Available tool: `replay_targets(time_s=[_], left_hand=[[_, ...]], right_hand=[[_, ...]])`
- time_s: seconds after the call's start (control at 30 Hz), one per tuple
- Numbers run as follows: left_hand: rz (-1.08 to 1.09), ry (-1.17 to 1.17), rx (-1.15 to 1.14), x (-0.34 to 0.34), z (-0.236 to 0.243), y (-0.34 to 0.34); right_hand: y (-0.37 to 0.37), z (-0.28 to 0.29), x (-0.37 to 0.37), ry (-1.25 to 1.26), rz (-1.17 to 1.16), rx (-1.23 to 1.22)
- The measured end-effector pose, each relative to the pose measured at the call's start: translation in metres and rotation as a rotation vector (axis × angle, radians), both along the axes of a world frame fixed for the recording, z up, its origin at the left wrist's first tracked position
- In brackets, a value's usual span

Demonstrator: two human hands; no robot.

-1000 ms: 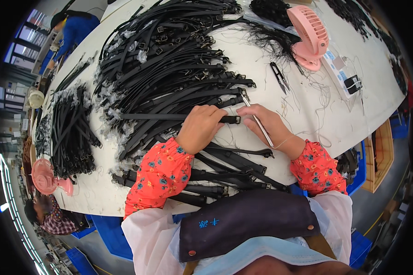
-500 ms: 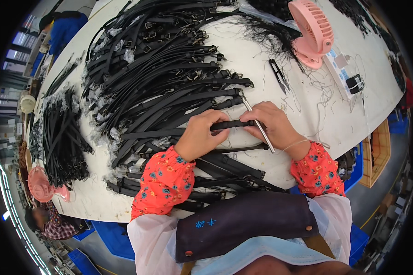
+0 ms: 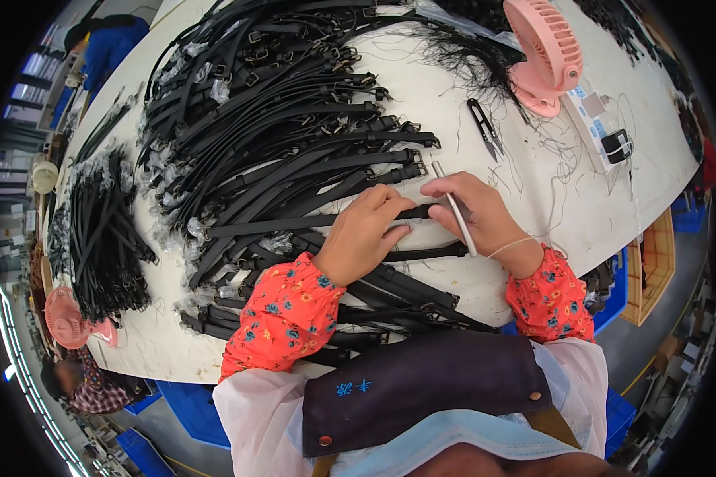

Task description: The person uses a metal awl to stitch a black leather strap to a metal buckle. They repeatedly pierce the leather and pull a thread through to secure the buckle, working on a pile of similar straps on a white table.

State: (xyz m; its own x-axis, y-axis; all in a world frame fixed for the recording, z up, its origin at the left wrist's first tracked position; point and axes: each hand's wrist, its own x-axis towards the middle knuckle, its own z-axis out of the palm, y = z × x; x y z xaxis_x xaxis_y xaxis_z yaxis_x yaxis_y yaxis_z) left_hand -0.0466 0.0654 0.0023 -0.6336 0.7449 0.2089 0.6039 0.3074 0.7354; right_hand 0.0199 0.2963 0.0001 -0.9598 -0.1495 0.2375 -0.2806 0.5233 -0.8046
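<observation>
A black belt point(image 3: 298, 226) runs across the piled belts toward the right. My left hand point(image 3: 363, 232) is closed on it near its right end, thumb and fingers pinching the strap. My right hand point(image 3: 485, 213) holds a slim silver pen-shaped tool point(image 3: 456, 208) slanting between its fingers. Its thumb and index finger are close to the belt's end, which they partly hide; whether they touch it I cannot tell. Just below the hands lies another black belt point(image 3: 429, 254). A large heap of buckled black belts point(image 3: 294, 171) spreads to the left.
Black thread snips point(image 3: 484, 129) lie beyond my right hand. A pink fan point(image 3: 542, 60) and a white power strip point(image 3: 590, 131) stand at the far right, near loose threads. Another belt bundle point(image 3: 107, 238) and a second pink fan point(image 3: 70, 319) are at the left. A person in blue point(image 3: 113, 49) is far left.
My left hand has slid slightly right along the belt. My right hand's fingers have loosened around the belt's end, and the silver tool has shifted a little right and tilted more upright.
</observation>
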Motion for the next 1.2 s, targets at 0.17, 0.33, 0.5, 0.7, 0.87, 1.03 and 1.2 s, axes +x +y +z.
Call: replay_targets(time_s=[0.17,0.33,0.5,0.7,0.87,1.03,1.2], left_hand=[[-0.027,0.256,0.012,0.004,-0.014,0.007],[-0.022,0.255,0.072,0.002,-0.016,0.008],[0.041,-0.026,0.09,-0.005,-0.015,0.006],[0.102,-0.193,0.076,-0.005,-0.009,0.003],[0.095,-0.198,0.095,-0.006,-0.014,0.002],[0.095,-0.19,0.079,-0.006,-0.012,0.003],[0.099,-0.186,0.095,-0.006,-0.014,0.002]], right_hand=[[0.001,0.001,0.0,-0.134,-0.124,-0.385],[-0.001,0.004,0.0,-0.237,-0.125,-0.7],[0.001,0.005,0.004,-0.344,-0.081,-0.721],[-0.003,0.007,0.006,-0.448,-0.031,-0.551],[-0.007,0.006,0.007,-0.522,-0.033,-0.583],[-0.007,0.003,0.007,-0.498,-0.021,-0.56],[-0.008,0.004,0.007,-0.491,-0.023,-0.546]])
